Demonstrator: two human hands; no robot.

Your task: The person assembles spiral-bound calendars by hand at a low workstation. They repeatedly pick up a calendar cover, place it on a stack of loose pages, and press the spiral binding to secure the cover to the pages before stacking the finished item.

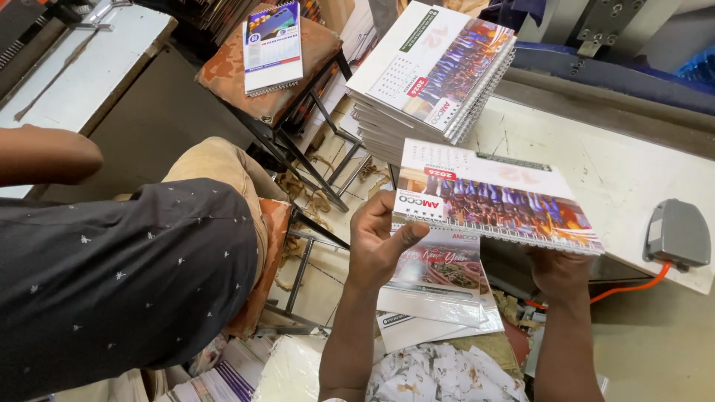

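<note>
I hold a spiral-bound desk calendar (488, 195) flat between both hands, its wire binding toward me. My left hand (377, 238) grips its left edge, thumb lying on the cover. My right hand (558, 272) supports it from underneath at the right, mostly hidden by the calendar. Just beyond it, a stack of the same calendars (432, 71) rests on the white worktable (633, 171). Loose printed sheets (436, 286) lie below my hands.
Another person in a dark dotted shirt (112, 275) sits at the left. A single calendar (273, 46) lies on a cushioned stool (298, 67). A grey pedal-like box (676, 232) with an orange cable sits at the right. Paper scraps (439, 376) pile up below.
</note>
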